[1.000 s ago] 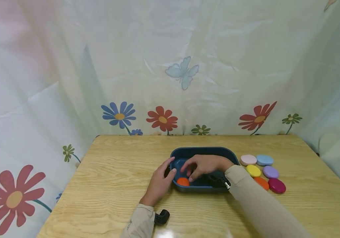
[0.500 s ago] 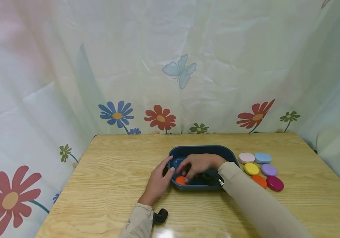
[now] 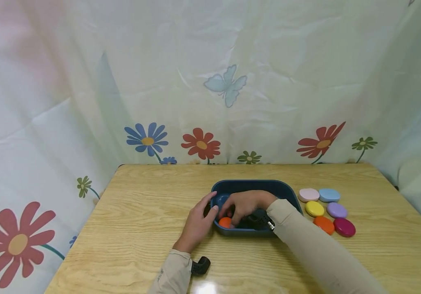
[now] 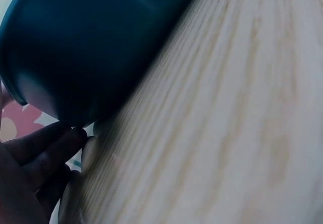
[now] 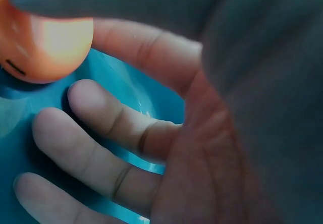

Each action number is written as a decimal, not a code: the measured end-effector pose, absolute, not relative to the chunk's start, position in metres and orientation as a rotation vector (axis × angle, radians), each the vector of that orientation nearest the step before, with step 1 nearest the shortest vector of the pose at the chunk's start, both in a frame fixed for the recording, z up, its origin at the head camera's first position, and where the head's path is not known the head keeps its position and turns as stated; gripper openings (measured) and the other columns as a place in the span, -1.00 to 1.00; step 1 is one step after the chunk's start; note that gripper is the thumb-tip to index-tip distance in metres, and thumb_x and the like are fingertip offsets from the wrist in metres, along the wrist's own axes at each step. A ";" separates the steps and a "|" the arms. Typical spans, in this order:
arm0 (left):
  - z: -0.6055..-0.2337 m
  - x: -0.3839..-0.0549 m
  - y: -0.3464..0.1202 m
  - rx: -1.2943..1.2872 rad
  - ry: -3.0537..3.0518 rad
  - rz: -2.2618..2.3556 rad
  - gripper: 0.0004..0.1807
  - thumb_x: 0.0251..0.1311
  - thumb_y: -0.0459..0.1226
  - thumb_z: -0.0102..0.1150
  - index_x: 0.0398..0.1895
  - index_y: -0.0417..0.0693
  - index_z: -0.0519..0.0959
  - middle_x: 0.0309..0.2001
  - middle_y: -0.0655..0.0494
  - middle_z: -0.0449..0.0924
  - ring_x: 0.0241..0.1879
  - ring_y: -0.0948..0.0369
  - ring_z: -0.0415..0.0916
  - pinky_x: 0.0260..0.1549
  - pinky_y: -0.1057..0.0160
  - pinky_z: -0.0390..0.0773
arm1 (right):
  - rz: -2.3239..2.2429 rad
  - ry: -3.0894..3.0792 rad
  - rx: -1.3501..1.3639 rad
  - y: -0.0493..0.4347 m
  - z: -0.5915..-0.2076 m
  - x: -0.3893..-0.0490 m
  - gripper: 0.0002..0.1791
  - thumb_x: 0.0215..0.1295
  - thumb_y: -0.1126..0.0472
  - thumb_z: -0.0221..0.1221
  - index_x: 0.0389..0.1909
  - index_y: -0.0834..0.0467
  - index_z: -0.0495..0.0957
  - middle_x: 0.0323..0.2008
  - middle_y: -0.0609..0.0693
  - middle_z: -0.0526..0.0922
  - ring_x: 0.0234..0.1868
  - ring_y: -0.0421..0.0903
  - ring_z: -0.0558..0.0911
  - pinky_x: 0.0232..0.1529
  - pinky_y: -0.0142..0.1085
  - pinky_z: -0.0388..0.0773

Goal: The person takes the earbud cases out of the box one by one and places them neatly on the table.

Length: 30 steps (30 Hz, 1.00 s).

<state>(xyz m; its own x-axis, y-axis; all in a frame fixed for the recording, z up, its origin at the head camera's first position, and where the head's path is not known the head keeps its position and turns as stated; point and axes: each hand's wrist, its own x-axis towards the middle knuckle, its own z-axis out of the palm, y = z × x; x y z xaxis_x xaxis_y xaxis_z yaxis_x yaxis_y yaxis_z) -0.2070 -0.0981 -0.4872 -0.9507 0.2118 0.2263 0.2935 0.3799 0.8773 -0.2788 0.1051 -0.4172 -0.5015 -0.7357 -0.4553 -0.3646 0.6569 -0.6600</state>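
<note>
A dark blue rectangular tub (image 3: pixel 251 233) stands on the wooden table. My left hand (image 3: pixel 198 222) rests against its left end, thumb and index finger spread at the rim. In the left wrist view, other fingers (image 4: pixel 48 153) lie fairly straight, their tips right at the tub's outer wall. My right hand (image 3: pixel 245 203) reaches down inside the tub. It pinches a smooth orange rounded piece (image 5: pixel 60 47) between thumb and index finger, at the tub's near left corner. A small dark slot shows on that piece. The other right fingers are loosely bent above the blue floor.
To the right of the tub lie several smooth pieces: pale pink (image 3: pixel 309 194), light blue (image 3: pixel 330 195), yellow (image 3: pixel 314 208), lilac (image 3: pixel 337 210), orange-red (image 3: pixel 324 225) and magenta (image 3: pixel 344 227). A flowered curtain (image 3: pixel 173 81) hangs behind the table (image 3: pixel 140 220).
My right hand has shifted slightly left and lower in the tub, its thumb and index finger closing on the orange piece. The left hand stays at the tub's end.
</note>
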 end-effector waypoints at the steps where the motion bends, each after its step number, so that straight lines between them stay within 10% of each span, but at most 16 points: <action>1: -0.487 -0.207 -0.098 -0.465 -2.546 -1.644 -0.51 0.49 0.01 -0.01 0.44 0.44 0.34 0.42 0.18 0.33 0.42 0.16 0.22 0.38 -0.04 0.23 | -0.633 2.128 -0.847 0.105 -0.417 -0.279 -0.58 0.10 0.27 0.41 0.02 -0.07 0.69 -0.25 -0.09 0.61 -0.36 -0.16 0.52 -0.35 -0.31 0.51; 30: -0.489 -0.208 -0.098 -0.476 -2.544 -1.634 -0.51 0.50 0.00 -0.02 0.46 0.37 0.34 0.43 0.20 0.32 0.43 0.17 0.21 0.39 -0.04 0.21 | -0.842 2.153 -0.792 0.114 -0.415 -0.280 -0.80 0.16 0.26 0.40 -0.23 0.11 0.60 -0.33 -0.02 0.64 -0.33 -0.09 0.56 -0.29 -0.22 0.61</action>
